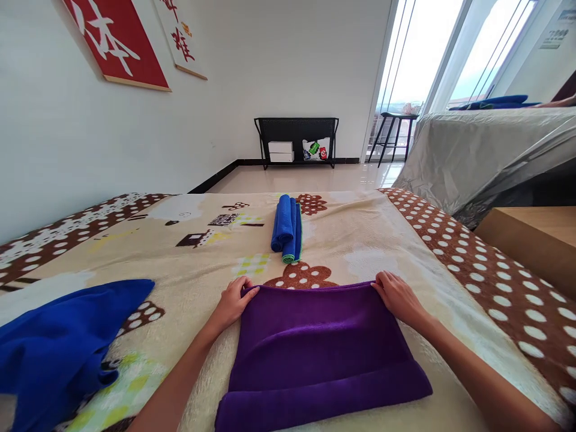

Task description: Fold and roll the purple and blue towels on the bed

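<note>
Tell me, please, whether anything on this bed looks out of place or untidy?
The blue towel at the near left lies crumpled, unlike the rolled blue towels farther back and the purple towel, held flat at its far corners by the left hand and right hand. Nothing looks spilled or damaged.

The person's visible body consists of two slender forearms [189,366], each ending in a bare hand: the left hand [234,302] and the right hand [398,297]. Both forearms are uncovered along their full visible length. Fingers [383,282] are slim; nail detail is too small to tell.
</note>
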The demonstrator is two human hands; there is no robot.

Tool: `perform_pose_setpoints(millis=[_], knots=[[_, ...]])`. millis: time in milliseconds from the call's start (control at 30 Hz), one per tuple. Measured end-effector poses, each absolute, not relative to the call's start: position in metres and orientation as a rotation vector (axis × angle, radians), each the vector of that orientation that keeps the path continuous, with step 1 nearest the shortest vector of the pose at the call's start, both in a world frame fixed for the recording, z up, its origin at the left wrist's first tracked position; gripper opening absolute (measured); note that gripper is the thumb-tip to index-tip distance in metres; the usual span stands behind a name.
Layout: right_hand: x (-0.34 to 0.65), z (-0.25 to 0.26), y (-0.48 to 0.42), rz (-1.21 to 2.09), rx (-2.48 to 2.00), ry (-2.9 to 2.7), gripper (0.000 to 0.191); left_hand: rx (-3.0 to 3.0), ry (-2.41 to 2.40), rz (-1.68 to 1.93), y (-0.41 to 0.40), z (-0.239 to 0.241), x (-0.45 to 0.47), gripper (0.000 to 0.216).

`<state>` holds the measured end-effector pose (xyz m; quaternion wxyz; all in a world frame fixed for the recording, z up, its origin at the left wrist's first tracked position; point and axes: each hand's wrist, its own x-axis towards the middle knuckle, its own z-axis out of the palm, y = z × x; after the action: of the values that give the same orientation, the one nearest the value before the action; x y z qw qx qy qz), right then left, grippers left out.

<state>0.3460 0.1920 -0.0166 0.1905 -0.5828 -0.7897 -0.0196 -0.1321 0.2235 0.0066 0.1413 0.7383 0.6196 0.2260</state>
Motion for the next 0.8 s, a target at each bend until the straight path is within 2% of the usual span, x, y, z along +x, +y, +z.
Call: perform_pose_setpoints(millis=[200, 433, 500, 667, 800], knots=[[0.34, -0.022, 0.195, -0.113, -1.669, -2.188, 0.026, 2.108, 1.83, 0.78, 0.223, 0.001, -0.128, 0.031], [0.34, -0.015, 0.196, -0.076, -1.729, -2.174, 0.024, 2.21, 2.076, 0.718, 0.217, 0.004, -0.127, 0.023], [0.333, -0.004, 0.191, -0.067, -1.739, -2.152, 0.026, 2.283, 2.114, 0.705, 0.209, 0.013, -0.12, 0.029], [0.272, 0.021, 0.162, 0.105, -1.476, -2.368, 0.048, 2.667, 1.658, 0.53, 0.179, 0.032, -0.063, 0.049], [0.236, 0.017, 0.15, 0.328, -1.218, -2.617, 0.071, 2.829, 1.305, 0.299, 0.165, 0.02, -0.042, 0.063]])
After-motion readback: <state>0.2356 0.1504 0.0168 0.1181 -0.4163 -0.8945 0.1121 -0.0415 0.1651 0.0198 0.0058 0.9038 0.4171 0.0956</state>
